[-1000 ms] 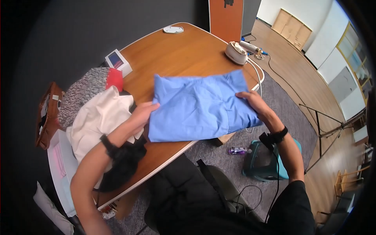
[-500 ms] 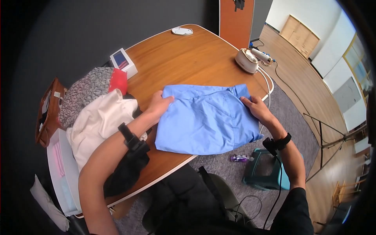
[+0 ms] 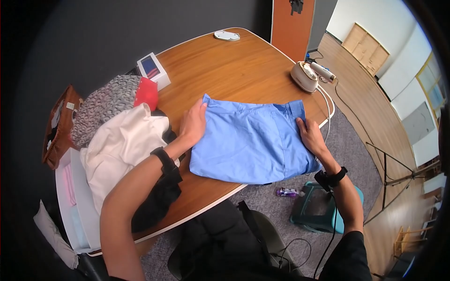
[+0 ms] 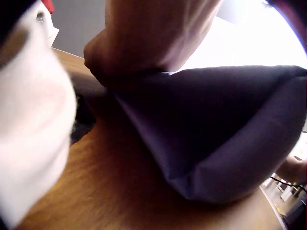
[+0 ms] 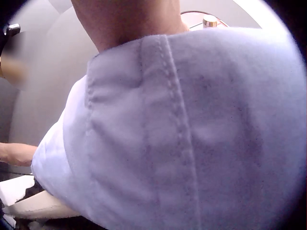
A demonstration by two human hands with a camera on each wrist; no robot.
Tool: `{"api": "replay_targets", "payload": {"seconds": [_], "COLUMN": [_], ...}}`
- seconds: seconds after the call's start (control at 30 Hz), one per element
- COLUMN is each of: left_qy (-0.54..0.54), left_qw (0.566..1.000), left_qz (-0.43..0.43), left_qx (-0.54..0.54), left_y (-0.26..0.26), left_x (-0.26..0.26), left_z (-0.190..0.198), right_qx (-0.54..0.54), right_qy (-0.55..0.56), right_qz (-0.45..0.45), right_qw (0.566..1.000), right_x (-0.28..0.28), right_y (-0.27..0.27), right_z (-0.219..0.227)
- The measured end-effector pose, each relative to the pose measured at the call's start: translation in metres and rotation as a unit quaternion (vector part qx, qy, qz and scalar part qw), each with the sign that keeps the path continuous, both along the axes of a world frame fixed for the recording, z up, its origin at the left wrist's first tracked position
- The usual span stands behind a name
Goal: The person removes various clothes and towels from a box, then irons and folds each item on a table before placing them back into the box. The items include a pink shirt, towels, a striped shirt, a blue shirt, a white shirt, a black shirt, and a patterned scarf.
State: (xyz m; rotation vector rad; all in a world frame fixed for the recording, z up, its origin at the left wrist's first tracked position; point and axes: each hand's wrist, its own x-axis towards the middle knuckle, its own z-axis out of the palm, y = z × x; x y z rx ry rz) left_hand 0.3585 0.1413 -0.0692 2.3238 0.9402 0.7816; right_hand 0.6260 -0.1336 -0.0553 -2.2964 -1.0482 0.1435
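Note:
A light blue folded garment is held by both hands over the near part of the wooden table. My left hand grips its upper left corner. At the right side, my right hand pinches the edge, close to a stitched band. From the left wrist, the garment shows its shaded underside, with a rounded fold hanging close over the tabletop. In the right wrist view, the stitched cloth fills most of the picture and hides the fingertips of the hand.
Left of the garment lie a cream cloth, a grey knitted item and a brown bag. A white bin is at the table's left edge. An iron stands far right; a teal stool is below.
Both hands have lowered the garment and brought it nearer the table. The left hand has shifted up toward its upper corner. The head view has turned slightly.

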Motion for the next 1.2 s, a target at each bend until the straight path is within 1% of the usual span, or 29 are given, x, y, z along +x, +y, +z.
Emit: {"api": "replay_targets", "payload": {"seconds": [0.03, 0.13, 0.2, 0.23, 0.27, 0.33, 0.37, 0.43, 0.47, 0.5, 0.53, 0.6, 0.63, 0.67, 0.73, 0.77, 0.83, 0.87, 0.9, 1.0, 1.13, 1.2], "left_qy": [-0.011, 0.021, 0.049, 0.063, 0.105, 0.189, 0.193, 0.202, 0.169, 0.135, 0.099, 0.108, 0.113, 0.092, 0.059, 0.077, 0.058, 0.04, 0.016, -0.041, -0.131, -0.109], "left_qw": [1.0, 0.999, 0.998, 0.997, 0.994, 0.98, 0.98, 0.977, 0.981, 0.979, 0.973, 0.966, 0.962, 0.97, 0.983, 0.989, 0.993, 0.983, 0.968, 0.925, 0.904, 0.9], "left_qz": [-0.004, 0.022, 0.007, 0.0, 0.012, 0.037, 0.038, 0.04, 0.005, -0.032, -0.071, -0.13, -0.156, -0.139, -0.106, -0.072, -0.058, -0.047, -0.042, -0.078, -0.092, -0.113], "left_qx": [0.004, -0.032, -0.036, -0.038, -0.039, -0.04, -0.011, 0.047, 0.098, 0.147, 0.198, 0.194, 0.192, 0.175, 0.14, 0.108, -0.08, -0.175, -0.248, -0.37, -0.396, -0.408], "left_y": [0.002, 0.01, 0.015, 0.017, 0.017, 0.01, 0.006, -0.008, -0.017, -0.027, -0.039, -0.074, -0.091, -0.1, -0.111, -0.111, -0.103, -0.101, -0.103, -0.099, -0.097, -0.095], "left_x": [0.003, 0.012, 0.013, 0.014, 0.016, 0.017, 0.015, 0.007, 0.003, -0.001, -0.005, -0.019, -0.029, -0.038, -0.062, -0.073, -0.097, -0.105, -0.109, -0.115, -0.108, -0.111], "left_z": [0.0, -0.009, -0.01, -0.01, -0.006, 0.011, 0.022, 0.043, 0.051, 0.06, 0.069, 0.08, 0.081, 0.083, 0.084, 0.082, 0.061, 0.055, 0.055, 0.045, 0.032, 0.038], "right_qx": [0.006, 0.023, 0.034, 0.0, -0.033, -0.096, -0.175, -0.078, -0.031, -0.04, -0.034, -0.017, -0.02, -0.022, -0.059, -0.077, -0.096, -0.107, -0.105, -0.125, -0.166, -0.162], "right_qy": [-0.001, -0.008, -0.01, -0.046, -0.093, -0.185, -0.183, -0.275, -0.316, -0.315, -0.294, -0.256, -0.248, -0.238, -0.246, -0.247, -0.261, -0.272, -0.284, -0.296, -0.259, -0.25], "right_qz": [-0.007, -0.024, -0.026, -0.014, -0.017, -0.022, -0.043, 0.009, 0.035, 0.051, 0.102, 0.196, 0.23, 0.266, 0.267, 0.268, 0.263, 0.263, 0.264, 0.298, 0.299, 0.296], "right_qw": [1.0, 0.999, 0.999, 0.999, 0.995, 0.978, 0.966, 0.958, 0.948, 0.947, 0.95, 0.946, 0.941, 0.934, 0.93, 0.928, 0.924, 0.92, 0.916, 0.899, 0.903, 0.907], "right_x": [0.001, 0.005, 0.005, 0.011, 0.008, -0.009, -0.018, -0.03, -0.038, -0.046, -0.056, -0.073, -0.079, -0.083, -0.091, -0.096, -0.096, -0.092, -0.09, -0.09, -0.091, -0.092], "right_y": [0.0, -0.001, -0.001, -0.001, -0.001, -0.001, 0.001, 0.0, -0.002, 0.001, 0.007, 0.022, 0.031, 0.04, 0.054, 0.059, 0.068, 0.072, 0.077, 0.083, 0.085, 0.085], "right_z": [-0.003, -0.009, -0.01, -0.016, -0.012, 0.005, 0.022, 0.043, 0.051, 0.059, 0.061, 0.066, 0.061, 0.054, 0.044, 0.038, 0.03, 0.026, 0.023, 0.015, -0.005, -0.008]}}
